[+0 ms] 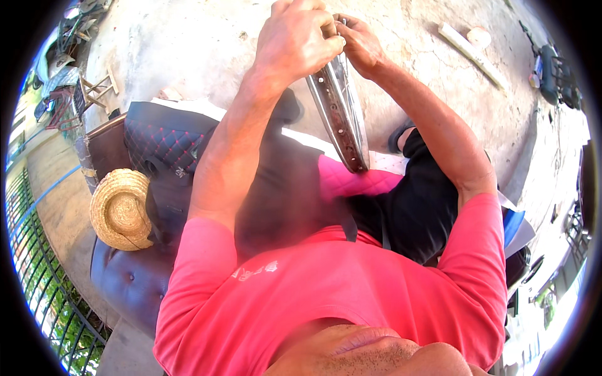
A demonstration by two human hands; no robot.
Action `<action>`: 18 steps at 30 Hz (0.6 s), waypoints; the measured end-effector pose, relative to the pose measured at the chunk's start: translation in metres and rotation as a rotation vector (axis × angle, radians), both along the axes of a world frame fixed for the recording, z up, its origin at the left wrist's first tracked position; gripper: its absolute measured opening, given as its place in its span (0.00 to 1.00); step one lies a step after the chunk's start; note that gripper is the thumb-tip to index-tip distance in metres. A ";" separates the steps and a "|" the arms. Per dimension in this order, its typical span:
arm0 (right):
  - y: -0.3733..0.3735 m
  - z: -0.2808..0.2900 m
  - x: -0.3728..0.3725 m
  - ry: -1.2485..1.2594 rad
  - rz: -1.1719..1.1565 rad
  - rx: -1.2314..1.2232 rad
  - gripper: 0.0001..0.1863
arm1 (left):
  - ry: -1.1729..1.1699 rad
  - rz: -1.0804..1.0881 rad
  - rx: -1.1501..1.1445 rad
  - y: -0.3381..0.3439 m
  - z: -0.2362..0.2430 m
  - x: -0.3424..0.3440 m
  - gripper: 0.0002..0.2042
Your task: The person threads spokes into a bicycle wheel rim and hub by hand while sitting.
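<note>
Pale, cracked ground is spread beyond and around a pink quilted pad, by which all places are given here. Directly beyond the pad, a long, tapering metal piece is held up at a slant, its narrow near end brought over the pad's far edge and its other end raised away from it. Rows of small pale studs or holes can be seen along its brownish face; which they are cannot be told. Its far end is gripped by both hands: by the left hand with fingers curled and thumb pressed in, and by the right hand with fingers bent around from the other side. Little gap is left in either grip, and whether anything small is also pinched there cannot be told.

Close to the pad on its right, a knee in black trousers is bent. Well to the pad's left, a straw hat is set by a dark tufted seat, with dark red-stitched quilting seen farther out. Far beyond the pad to the right, a pale plank is laid on the ground.
</note>
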State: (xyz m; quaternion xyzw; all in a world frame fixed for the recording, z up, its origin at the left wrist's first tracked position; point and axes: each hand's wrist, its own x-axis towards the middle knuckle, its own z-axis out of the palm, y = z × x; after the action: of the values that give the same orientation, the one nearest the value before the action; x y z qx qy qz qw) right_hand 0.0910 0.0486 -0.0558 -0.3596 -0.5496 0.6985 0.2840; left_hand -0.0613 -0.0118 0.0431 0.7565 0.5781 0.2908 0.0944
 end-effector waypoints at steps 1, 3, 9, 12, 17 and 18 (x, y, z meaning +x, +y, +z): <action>0.001 -0.003 -0.001 0.004 -0.004 -0.010 0.18 | -0.005 -0.007 0.008 0.000 0.000 0.001 0.08; 0.003 -0.008 -0.002 0.004 -0.018 -0.026 0.19 | -0.009 -0.015 0.022 0.002 -0.003 0.001 0.08; 0.002 -0.004 0.000 -0.049 -0.022 -0.006 0.20 | -0.003 0.001 0.031 0.004 -0.004 0.002 0.07; 0.003 -0.004 0.003 -0.006 -0.010 0.001 0.20 | -0.032 0.021 0.032 0.003 -0.001 0.005 0.07; 0.000 -0.007 0.006 0.111 -0.008 -0.006 0.20 | -0.015 0.003 0.041 0.006 -0.002 0.008 0.07; -0.001 -0.005 0.007 0.099 -0.025 -0.030 0.20 | -0.005 0.002 0.041 0.007 -0.002 0.010 0.07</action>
State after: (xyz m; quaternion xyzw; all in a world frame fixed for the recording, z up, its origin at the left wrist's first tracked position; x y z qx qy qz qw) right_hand 0.0977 0.0475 -0.0609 -0.3356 -0.5200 0.7200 0.3140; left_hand -0.0514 -0.0053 0.0412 0.7570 0.5725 0.3045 0.0803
